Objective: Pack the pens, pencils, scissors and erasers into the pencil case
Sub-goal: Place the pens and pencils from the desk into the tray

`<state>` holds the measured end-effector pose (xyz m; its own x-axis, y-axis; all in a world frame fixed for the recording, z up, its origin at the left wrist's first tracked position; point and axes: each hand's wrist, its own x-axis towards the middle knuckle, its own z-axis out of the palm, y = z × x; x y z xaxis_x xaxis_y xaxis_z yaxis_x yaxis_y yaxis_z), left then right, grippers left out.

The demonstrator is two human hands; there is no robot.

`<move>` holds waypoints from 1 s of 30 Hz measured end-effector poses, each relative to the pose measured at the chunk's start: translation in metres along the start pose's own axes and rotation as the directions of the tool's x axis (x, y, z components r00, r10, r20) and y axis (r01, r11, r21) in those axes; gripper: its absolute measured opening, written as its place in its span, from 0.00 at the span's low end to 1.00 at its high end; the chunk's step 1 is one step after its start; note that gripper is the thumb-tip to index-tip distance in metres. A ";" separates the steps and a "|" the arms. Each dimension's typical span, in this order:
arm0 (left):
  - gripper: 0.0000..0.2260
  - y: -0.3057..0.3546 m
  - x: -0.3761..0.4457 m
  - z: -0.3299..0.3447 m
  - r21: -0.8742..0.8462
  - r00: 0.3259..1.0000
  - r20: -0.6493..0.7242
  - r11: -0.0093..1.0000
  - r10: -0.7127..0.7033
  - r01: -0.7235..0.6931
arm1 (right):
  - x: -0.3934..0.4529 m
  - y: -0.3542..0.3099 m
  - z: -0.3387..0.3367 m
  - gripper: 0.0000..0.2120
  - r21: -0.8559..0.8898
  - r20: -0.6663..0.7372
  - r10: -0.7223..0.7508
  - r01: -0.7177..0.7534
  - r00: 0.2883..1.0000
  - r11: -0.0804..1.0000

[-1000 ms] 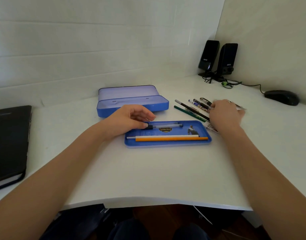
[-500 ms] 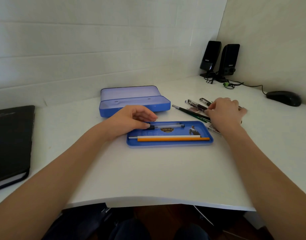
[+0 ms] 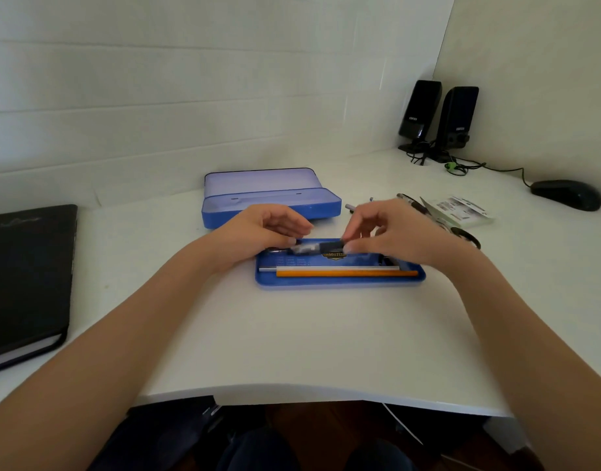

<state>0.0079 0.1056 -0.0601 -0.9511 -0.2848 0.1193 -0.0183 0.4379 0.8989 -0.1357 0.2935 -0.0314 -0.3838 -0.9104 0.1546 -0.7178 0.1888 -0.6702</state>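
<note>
I am pinching a light, rigid, slippery clear-and-black pen (image 3: 312,248) by both ends, left hand (image 3: 258,232) at nine o'clock, right hand (image 3: 394,232) at three, over the shallow blue tray (image 3: 340,283).

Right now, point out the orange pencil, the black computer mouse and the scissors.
Orange pencil (image 3: 346,273): head view, middle of its shaft, in the blue tray.
Black computer mouse (image 3: 565,194): head view, top of its shell.
Scissors (image 3: 464,236): head view, black handle loop.
</note>
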 end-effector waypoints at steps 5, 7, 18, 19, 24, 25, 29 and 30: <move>0.15 0.000 0.000 0.000 0.017 1.000 -0.007 1.000 -0.020 0.020 | 0.003 0.004 0.006 0.04 -0.085 0.043 -0.028 0.031 0.999 0.996; 0.13 0.001 0.000 0.001 0.015 1.000 -0.013 1.000 -0.017 0.017 | 0.004 0.004 0.012 0.04 -0.099 0.012 -0.039 0.040 0.999 0.994; 0.14 0.004 -0.003 0.002 0.017 0.999 0.049 1.000 -0.021 0.020 | 0.015 0.004 0.029 0.10 -0.048 -0.222 -0.039 0.029 0.974 0.998; 0.14 0.004 -0.003 0.002 0.027 0.998 0.059 0.999 -0.023 0.021 | 0.016 0.010 0.022 0.10 -0.052 -0.327 -0.011 -0.006 0.945 0.999; 0.14 0.005 -0.004 0.002 0.020 0.998 0.061 1.000 -0.012 0.010 | 0.015 0.058 -0.019 0.11 -0.320 -0.626 0.177 -0.457 0.760 0.830; 0.14 0.005 -0.005 0.002 0.017 0.998 0.064 1.000 -0.009 0.008 | 0.014 0.065 -0.022 0.14 -0.369 -0.606 0.238 -0.533 0.759 0.761; 0.14 0.005 -0.005 0.002 0.034 0.997 0.074 0.999 -0.009 0.007 | 0.013 0.073 -0.020 0.19 -0.449 -0.510 0.387 -0.622 0.768 0.642; 0.14 0.004 -0.005 0.002 0.037 0.997 0.075 0.999 -0.010 0.007 | 0.013 0.073 -0.021 0.19 -0.433 -0.511 0.413 -0.641 0.754 0.634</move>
<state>0.0113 0.1109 -0.0576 -0.9714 -0.2241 0.0781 -0.0367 0.4669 0.8835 -0.2054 0.3033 -0.0634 -0.8825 -0.4204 0.2110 -0.4609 0.8623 -0.2096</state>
